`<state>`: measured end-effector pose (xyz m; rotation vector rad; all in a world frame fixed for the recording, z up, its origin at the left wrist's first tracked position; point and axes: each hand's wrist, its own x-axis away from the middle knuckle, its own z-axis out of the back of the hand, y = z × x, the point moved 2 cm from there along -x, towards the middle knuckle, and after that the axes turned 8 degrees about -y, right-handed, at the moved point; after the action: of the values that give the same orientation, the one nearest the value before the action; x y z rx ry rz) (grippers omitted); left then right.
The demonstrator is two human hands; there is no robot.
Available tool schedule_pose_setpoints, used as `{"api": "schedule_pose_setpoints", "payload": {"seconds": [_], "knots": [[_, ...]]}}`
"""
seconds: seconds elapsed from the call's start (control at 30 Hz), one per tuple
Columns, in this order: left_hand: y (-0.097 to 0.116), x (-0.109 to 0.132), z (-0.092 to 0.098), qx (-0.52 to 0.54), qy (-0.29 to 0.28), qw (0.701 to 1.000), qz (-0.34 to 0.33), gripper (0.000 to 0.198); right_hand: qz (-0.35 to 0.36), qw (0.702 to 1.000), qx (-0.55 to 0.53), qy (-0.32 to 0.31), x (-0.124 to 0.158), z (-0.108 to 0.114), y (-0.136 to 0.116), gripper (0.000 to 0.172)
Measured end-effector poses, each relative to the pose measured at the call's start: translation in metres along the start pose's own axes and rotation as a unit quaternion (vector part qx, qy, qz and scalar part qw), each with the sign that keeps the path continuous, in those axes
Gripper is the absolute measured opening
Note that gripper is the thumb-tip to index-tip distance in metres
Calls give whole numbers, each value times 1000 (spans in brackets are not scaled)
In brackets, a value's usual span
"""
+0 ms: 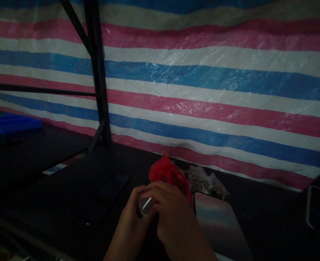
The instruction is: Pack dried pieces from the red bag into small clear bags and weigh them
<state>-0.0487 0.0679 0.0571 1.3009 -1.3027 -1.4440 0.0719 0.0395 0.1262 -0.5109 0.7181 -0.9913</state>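
Note:
My left hand and my right hand meet low in the middle of the head view. Between them is a small clear, shiny plastic piece, with the fingers of both hands curled around it. Its exact kind is hard to make out in the dim light, since the fingers cover much of it. Just behind my hands a crumpled red plastic bag stands on the black tabletop. To its right lie several small clear bags with brownish contents.
A flat, silvery, reflective panel lies right of my right hand. A dark flat rectangle is on the left. Farther left are a blue tray and a black metal post. A striped tarp hangs behind. A pale-rimmed object stands far right.

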Motion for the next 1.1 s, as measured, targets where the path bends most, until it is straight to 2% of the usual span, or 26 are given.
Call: {"api": "schedule_pose_setpoints", "payload": {"seconds": [0.37, 0.57, 0.7, 0.8, 0.87, 0.93, 1.0, 1.1], "knots": [[-8, -3, 8, -41, 43, 998, 9, 47, -48, 998, -30, 18, 0, 3, 1, 58], [-9, 3, 9, -75, 18, 997, 16, 61, -80, 996, 4, 29, 2, 6, -2, 54], [-6, 6, 7, -60, -8, 998, 9, 63, -48, 998, -26, 23, 3, 8, -4, 53], [-4, 4, 5, -32, -13, 999, 10, 57, -41, 994, -46, 91, 1, 17, -1, 44], [-3, 3, 5, -15, 8, 1000, 15, 57, -61, 984, -40, 160, 1, 24, 7, 39], [-3, 2, 5, 3, 43, 999, 29, 61, -92, 978, -21, 185, 1, 28, 20, 37], [-3, 4, 5, 13, 94, 995, 41, 67, -134, 978, 4, 161, 4, 27, 34, 36], [0, 8, 6, -7, 157, 986, 61, 77, -193, 976, 44, 87, 9, 17, 49, 37]]}}
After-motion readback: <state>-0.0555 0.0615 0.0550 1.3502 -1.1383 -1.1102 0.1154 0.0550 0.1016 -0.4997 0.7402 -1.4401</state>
